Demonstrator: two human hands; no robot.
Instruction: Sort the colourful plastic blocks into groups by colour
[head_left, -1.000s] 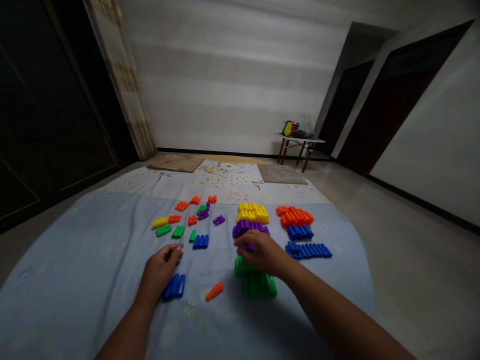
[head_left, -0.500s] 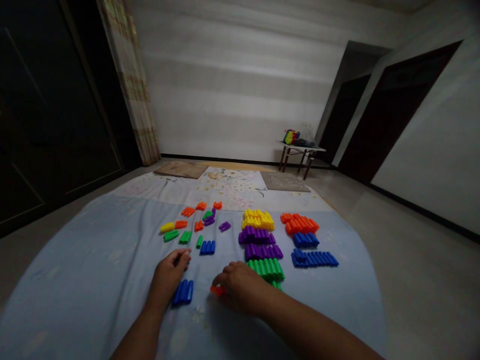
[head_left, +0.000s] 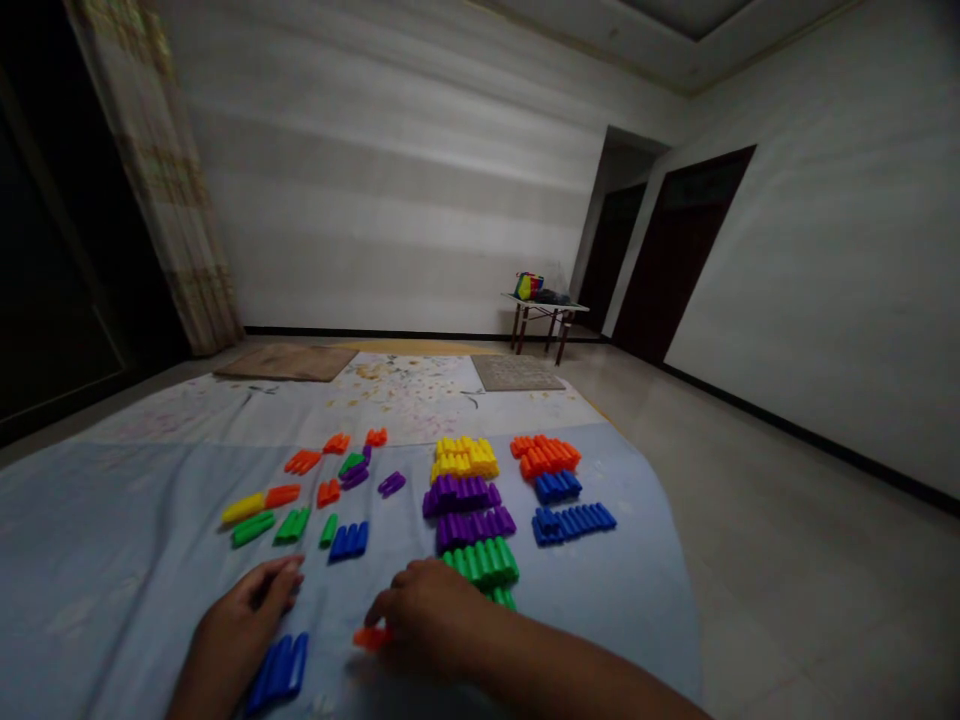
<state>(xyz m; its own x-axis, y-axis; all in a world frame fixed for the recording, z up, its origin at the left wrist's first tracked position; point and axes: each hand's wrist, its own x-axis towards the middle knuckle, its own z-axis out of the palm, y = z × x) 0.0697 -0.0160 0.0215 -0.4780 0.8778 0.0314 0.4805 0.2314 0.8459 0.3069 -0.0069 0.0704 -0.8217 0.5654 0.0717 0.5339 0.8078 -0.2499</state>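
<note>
My right hand [head_left: 427, 615] is closed round an orange piece [head_left: 371, 638], held low over the blue cloth. Beside a row of blue pieces [head_left: 279, 672] rests my left hand [head_left: 251, 610], its thumb and fingers curled with a small gap between them and nothing seen in it. Just beyond my right hand lie green pieces [head_left: 484, 562] in a row, with purple pieces [head_left: 472, 527] and yellow pieces [head_left: 463, 458] behind them. Small groups lie further left, among them blue pieces [head_left: 349, 541] and green pieces [head_left: 292, 525].
Orange pieces [head_left: 546, 455] and a blue row [head_left: 574, 523] lie on the cloth [head_left: 600, 590] at the right. Two mats, one brown [head_left: 289, 363] and one grey [head_left: 516, 373], are at the far edge. A small table [head_left: 551, 303] stands by the wall.
The view has turned to the right, so the table and pieces appear shifted left. My right hand still holds the orange piece, and my left hand remains by the blue row.
</note>
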